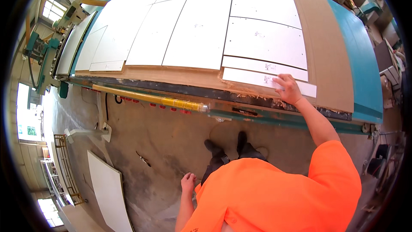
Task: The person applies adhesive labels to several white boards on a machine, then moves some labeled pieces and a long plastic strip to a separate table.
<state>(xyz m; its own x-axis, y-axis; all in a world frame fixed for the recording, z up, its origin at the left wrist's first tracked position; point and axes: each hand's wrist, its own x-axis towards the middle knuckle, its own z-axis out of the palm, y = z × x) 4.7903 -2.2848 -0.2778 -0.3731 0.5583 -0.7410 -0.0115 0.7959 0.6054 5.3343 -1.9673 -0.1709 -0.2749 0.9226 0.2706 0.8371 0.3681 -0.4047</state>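
Right hand [288, 89]: stretched forward, palm down, fingers flat and spread on the near white strip [262, 78]; it presses on it rather than gripping it.
Left hand [188, 183]: hangs at the person's side above the floor [163, 141], fingers loosely curled, holding nothing.
Strip: narrow cut piece at the front edge of the bed, lying on the brown board [326, 51], just beside a second strip behind it.
Panels [201, 30]: large white cut sheets fill the bed beyond, split by thin saw lines.
Machine edge: yellow bar [146, 98] runs along the front rail, left of the hand.
Floor: a loose white panel [109, 191] lies at lower left; black shoes [227, 148] stand near the rail.
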